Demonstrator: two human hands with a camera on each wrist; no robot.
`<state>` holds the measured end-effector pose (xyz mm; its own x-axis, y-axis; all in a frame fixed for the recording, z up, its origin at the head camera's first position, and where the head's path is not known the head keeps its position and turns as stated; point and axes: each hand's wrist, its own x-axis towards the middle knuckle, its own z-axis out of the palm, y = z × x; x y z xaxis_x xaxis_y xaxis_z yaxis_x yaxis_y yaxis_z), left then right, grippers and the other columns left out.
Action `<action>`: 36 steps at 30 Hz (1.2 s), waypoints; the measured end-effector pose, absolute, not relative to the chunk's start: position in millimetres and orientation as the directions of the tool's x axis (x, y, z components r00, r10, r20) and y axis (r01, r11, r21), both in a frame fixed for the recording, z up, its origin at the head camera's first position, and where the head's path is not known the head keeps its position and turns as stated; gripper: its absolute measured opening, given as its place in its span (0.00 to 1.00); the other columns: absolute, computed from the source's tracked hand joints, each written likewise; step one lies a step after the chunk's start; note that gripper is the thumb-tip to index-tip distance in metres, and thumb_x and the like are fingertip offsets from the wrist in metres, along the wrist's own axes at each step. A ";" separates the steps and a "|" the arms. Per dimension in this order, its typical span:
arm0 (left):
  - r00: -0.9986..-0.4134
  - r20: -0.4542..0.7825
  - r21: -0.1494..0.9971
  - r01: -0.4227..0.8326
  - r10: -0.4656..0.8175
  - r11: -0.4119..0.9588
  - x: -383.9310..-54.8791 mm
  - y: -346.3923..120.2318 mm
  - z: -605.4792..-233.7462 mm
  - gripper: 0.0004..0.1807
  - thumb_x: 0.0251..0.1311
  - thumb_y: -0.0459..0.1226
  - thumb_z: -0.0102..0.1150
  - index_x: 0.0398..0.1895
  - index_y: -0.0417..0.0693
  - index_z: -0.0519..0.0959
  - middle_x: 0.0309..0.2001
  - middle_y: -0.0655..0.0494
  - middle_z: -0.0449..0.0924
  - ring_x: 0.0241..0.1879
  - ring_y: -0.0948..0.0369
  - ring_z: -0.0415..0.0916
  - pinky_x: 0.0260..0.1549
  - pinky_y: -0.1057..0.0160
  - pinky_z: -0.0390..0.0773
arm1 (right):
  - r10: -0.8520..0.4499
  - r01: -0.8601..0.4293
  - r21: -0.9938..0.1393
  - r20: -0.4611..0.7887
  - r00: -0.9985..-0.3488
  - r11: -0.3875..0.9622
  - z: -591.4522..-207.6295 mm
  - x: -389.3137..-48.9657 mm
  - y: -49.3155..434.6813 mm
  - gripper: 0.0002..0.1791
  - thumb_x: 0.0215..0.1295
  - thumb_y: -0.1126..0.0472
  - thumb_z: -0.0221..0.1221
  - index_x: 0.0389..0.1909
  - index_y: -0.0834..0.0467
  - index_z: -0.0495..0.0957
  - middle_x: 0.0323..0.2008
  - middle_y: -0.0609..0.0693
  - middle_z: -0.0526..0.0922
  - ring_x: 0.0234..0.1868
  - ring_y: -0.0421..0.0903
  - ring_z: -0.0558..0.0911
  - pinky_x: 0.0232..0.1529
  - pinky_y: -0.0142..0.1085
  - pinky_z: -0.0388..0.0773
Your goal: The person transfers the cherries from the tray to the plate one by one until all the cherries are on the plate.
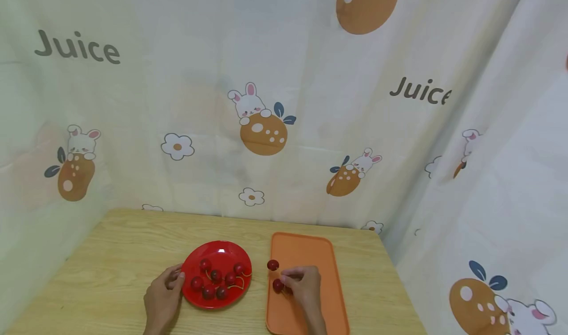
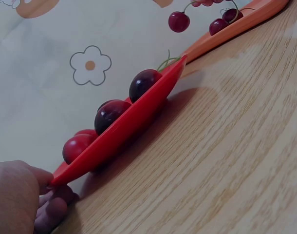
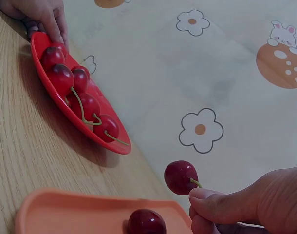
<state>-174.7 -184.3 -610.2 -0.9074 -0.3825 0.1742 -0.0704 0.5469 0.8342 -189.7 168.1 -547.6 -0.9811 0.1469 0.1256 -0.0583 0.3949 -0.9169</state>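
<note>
My left hand grips the near-left rim of a round red plate, thumb on top and fingers beneath. Several dark red cherries lie in the plate, some with green stems. My right hand is over the left part of an orange tray. Between thumb and fingertips it pinches the green stem of a cherry, which is held up above the tray's left edge. Two more cherries rest on the tray below; in the head view one is partly hidden by the right fingers.
Plate and tray stand side by side on a wood-grain table, with a narrow strip of tabletop between them. A pale curtain printed with rabbits, fruit and flowers hangs behind the table and along its sides.
</note>
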 end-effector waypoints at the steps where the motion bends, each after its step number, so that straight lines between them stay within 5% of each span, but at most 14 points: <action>1: -0.907 0.178 0.835 -0.066 -0.381 0.546 -175.0 -184.2 -610.0 0.18 0.77 0.37 0.62 0.65 0.40 0.84 0.52 0.39 0.92 0.37 0.59 0.89 0.39 0.65 0.76 | 0.140 -0.065 -0.921 0.128 -0.982 0.385 -547.1 -190.4 166.8 0.03 0.59 0.74 0.76 0.33 0.68 0.92 0.30 0.60 0.93 0.27 0.46 0.90 0.29 0.39 0.87; 6: -0.909 0.174 0.837 -0.066 -0.378 0.544 -176.7 -184.0 -610.1 0.18 0.78 0.37 0.62 0.65 0.41 0.84 0.53 0.39 0.92 0.37 0.58 0.90 0.40 0.63 0.76 | 0.112 -0.091 -0.925 0.142 -0.984 0.368 -546.0 -195.1 160.7 0.03 0.58 0.75 0.76 0.33 0.68 0.92 0.29 0.61 0.93 0.26 0.44 0.89 0.28 0.42 0.88; 11: -0.910 0.175 0.834 -0.066 -0.376 0.548 -177.4 -184.3 -611.8 0.18 0.78 0.37 0.62 0.65 0.40 0.84 0.53 0.39 0.92 0.37 0.58 0.90 0.40 0.62 0.77 | 0.093 -0.101 -0.930 0.143 -0.985 0.354 -547.1 -197.0 155.1 0.03 0.59 0.75 0.76 0.33 0.69 0.92 0.29 0.61 0.93 0.26 0.43 0.89 0.27 0.33 0.84; 18: -0.911 0.157 0.841 -0.079 -0.381 0.535 -177.2 -184.1 -610.2 0.18 0.78 0.37 0.62 0.65 0.41 0.84 0.53 0.39 0.92 0.38 0.58 0.90 0.40 0.63 0.77 | 0.070 -0.116 -0.936 0.148 -0.987 0.332 -545.7 -198.2 145.1 0.03 0.59 0.75 0.76 0.34 0.69 0.92 0.29 0.62 0.93 0.28 0.54 0.92 0.29 0.36 0.86; 28: -0.910 0.168 0.834 -0.074 -0.378 0.547 -177.4 -182.9 -611.4 0.18 0.78 0.37 0.62 0.65 0.40 0.84 0.53 0.39 0.92 0.38 0.57 0.90 0.42 0.60 0.78 | 0.053 -0.126 -0.938 0.151 -0.987 0.322 -547.2 -198.6 134.0 0.02 0.60 0.73 0.76 0.33 0.68 0.92 0.29 0.61 0.93 0.24 0.37 0.84 0.25 0.27 0.78; 36: -0.904 0.186 0.829 -0.067 -0.386 0.555 -176.1 -183.8 -611.9 0.18 0.77 0.37 0.63 0.64 0.41 0.85 0.51 0.40 0.93 0.37 0.58 0.90 0.41 0.61 0.77 | 0.034 -0.132 -0.937 0.151 -0.988 0.322 -548.4 -199.0 126.2 0.03 0.59 0.74 0.76 0.33 0.68 0.92 0.30 0.60 0.93 0.26 0.37 0.86 0.27 0.27 0.79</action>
